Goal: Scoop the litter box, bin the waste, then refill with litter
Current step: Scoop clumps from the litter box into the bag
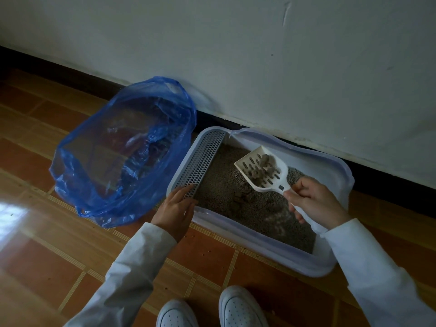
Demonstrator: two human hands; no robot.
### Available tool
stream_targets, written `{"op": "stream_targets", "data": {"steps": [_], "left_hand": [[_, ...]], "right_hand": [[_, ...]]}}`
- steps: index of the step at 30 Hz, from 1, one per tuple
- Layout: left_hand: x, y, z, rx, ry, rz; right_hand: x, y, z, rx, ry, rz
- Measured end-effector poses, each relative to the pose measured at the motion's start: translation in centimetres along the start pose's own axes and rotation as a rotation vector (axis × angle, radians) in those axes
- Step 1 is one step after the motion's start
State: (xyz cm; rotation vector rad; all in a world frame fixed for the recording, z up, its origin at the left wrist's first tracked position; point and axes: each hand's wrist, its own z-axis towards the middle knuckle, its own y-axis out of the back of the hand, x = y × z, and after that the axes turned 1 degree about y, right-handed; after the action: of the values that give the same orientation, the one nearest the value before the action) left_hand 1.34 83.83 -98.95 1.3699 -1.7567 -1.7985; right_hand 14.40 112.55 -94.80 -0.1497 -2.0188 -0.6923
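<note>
A pale plastic litter box (330, 166) stands on the floor against the wall, filled with grey litter (238, 192). My right hand (313, 201) grips the handle of a white slotted scoop (247, 162), held above the litter with several grey clumps (265, 167) in it. Another clump (240, 198) lies in the litter near the front. My left hand (175, 206) rests flat on the box's front left corner, fingers on the grated step (203, 159). A bin lined with a blue plastic bag (122, 152) stands open to the left of the box.
The floor is brown tile (59, 251) with a few stray litter grains near the box. A white wall (259, 67) with a dark skirting runs behind. My two white shoes (238, 308) are at the bottom edge, just in front of the box.
</note>
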Motion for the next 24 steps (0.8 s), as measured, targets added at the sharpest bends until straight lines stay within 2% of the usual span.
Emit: {"op": "stream_targets", "data": {"steps": [16, 21, 24], "left_hand": [[0.2, 0.1, 0.0, -0.027, 0.001, 0.005], [1.0, 1.0, -0.3, -0.145, 0.153, 0.063], [2.2, 2.3, -0.3, -0.250, 0.283, 0.133]], "right_hand": [[0.4, -1.4, 0.6, -0.002, 0.079, -0.081], [2.5, -3.1, 1.0, 0.014, 0.136, -0.114], [5.0, -4.9, 1.8, 0.096, 0.148, -0.124]]}}
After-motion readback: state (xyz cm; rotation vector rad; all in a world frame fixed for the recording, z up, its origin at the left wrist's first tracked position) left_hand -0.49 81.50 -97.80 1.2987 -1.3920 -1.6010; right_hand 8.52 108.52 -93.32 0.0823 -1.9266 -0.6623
